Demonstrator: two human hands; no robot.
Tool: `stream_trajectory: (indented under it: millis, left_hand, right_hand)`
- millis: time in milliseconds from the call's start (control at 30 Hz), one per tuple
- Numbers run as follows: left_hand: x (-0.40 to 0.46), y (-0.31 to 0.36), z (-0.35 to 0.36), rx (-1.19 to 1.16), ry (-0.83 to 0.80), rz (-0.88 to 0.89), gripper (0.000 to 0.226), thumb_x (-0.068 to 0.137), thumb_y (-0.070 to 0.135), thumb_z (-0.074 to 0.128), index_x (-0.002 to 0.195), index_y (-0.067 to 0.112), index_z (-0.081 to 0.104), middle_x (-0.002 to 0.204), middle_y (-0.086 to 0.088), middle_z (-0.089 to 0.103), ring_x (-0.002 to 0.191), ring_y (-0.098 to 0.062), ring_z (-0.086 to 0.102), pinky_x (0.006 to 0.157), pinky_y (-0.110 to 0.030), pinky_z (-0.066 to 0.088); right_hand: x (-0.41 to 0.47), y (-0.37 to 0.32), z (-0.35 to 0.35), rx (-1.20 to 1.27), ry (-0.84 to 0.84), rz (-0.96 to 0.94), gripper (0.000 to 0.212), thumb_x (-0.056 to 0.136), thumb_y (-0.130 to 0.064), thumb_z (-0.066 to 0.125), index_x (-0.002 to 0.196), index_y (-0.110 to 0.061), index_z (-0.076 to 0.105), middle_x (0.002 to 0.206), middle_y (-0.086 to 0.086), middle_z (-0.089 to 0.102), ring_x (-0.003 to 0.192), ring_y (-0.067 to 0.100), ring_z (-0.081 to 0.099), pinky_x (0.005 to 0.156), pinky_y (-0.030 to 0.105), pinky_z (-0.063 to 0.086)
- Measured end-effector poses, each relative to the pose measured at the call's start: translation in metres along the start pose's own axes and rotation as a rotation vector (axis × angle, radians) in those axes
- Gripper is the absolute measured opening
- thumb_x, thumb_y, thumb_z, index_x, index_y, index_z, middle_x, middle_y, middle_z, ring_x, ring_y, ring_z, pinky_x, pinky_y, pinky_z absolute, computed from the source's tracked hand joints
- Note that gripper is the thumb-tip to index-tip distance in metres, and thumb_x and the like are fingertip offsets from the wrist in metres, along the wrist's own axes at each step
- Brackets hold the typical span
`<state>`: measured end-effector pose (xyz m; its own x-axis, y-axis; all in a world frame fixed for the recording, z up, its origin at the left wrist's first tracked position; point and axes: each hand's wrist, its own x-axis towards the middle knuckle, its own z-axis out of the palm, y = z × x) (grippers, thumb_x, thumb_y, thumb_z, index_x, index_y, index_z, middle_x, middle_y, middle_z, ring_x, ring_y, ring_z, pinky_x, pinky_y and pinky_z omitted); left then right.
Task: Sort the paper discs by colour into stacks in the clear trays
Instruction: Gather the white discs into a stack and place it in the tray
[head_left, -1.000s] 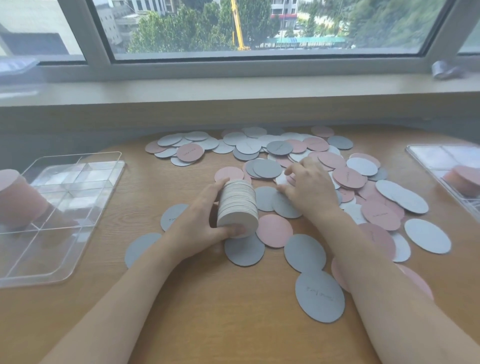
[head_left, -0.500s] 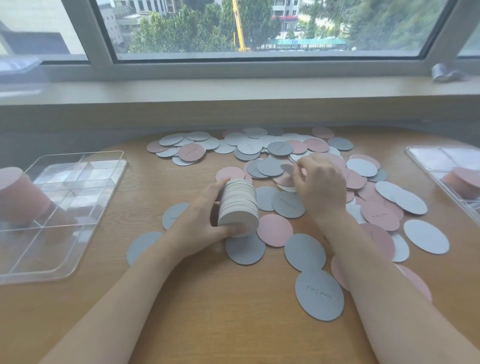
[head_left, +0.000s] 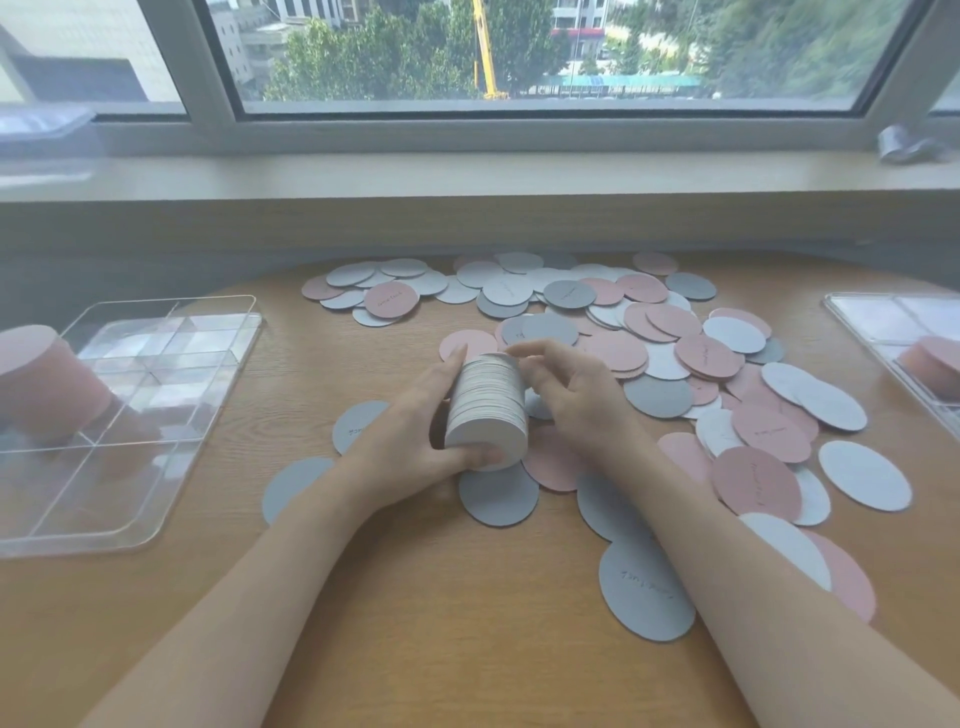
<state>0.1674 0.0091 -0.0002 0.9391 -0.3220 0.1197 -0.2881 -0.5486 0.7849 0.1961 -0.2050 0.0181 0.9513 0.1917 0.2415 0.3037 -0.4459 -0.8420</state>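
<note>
Step in hand, as judged: adding a disc to the pale stack (head_left: 487, 410), held on its side at frame centre, just above the counter (head_left: 415, 623). The left hand (head_left: 415, 441) grips the stack, thumb on the near face, fingers behind. The right hand (head_left: 571, 400) has its fingers curled at the far end; whether they pinch a disc cannot be told. Advice: square each disc's edge before releasing and keep the clamp firm, or the stack may fan. Loose discs (head_left: 654, 332), pink, grey and whitish, overlap across centre and right. Pink stacks sit in the left tray (head_left: 156, 519) and right tray (head_left: 852, 312).
</note>
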Motion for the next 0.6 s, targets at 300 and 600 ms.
stream_trajectory:
  millis: [300, 600]
  left_hand:
    - [0.0, 0.003, -0.001, -0.001, 0.007, 0.016, 0.11, 0.065, 0.067, 0.075, 0.156, 0.034, 0.024, 0.138, 0.021, 0.045, 0.124, -0.006, 0.052, 0.104, -0.038, 0.047]
    - [-0.001, 0.003, -0.001, -0.005, -0.002, 0.006, 0.111, 0.064, 0.067, 0.075, 0.156, 0.036, 0.021, 0.136, 0.022, 0.045, 0.116, -0.001, 0.055, 0.101, -0.034, 0.049]
  right_hand:
    - [0.021, 0.029, -0.03, -0.603, 0.238, -0.07, 0.016, 0.09, -0.029, 0.067, 0.101, -0.018, 0.07, 0.092, -0.001, 0.06, 0.091, 0.023, 0.056, 0.086, 0.038, 0.042]
    - [0.027, 0.027, -0.038, -0.826, 0.175, 0.109, 0.033, 0.084, -0.043, 0.073, 0.105, -0.017, 0.069, 0.105, 0.003, 0.056, 0.104, 0.025, 0.053, 0.084, 0.034, 0.04]
